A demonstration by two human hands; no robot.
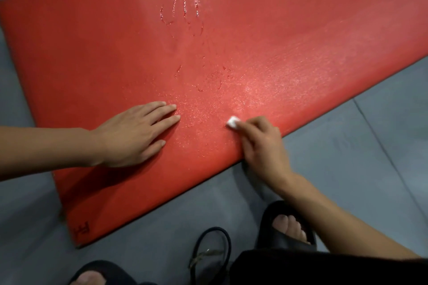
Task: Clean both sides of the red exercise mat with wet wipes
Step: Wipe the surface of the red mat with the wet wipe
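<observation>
Head view. The left hand (136,134) lies flat on the red exercise mat (254,37), fingers straight and slightly spread, pointing toward 2 o'clock; it holds nothing and appears to steady the mat. The right hand (262,143) sits at the mat's near edge, toward 5 o'clock of the frame centre, fingers curled round a small balled white wet wipe (232,121), which is pressed to the surface just beside the left fingertips' line, the two hands near but apart.

The mat lies flat on the grey floor (370,146), running diagonally from the corner at 7 o'clock out past the frame at 2 o'clock. A wet sheen covers the area ahead of the hands; a damp handprint (183,16) shows toward 12 o'clock.

Handling, as judged: the mat looks like light, soft foam with a fine pebbled texture, flexible rather than stiff. Wet, it may be slick under a palm and could slide on the smooth floor. For turning over, the near long edge or the corner at 7 o'clock offers the best hold.

Markings: a small dark stamped mark (81,229) sits at the 7 o'clock corner; it cannot be read with confidence. No brand is visible.

Black sandals (280,236) and a dark looped cord (215,247) are at 6 o'clock.
</observation>
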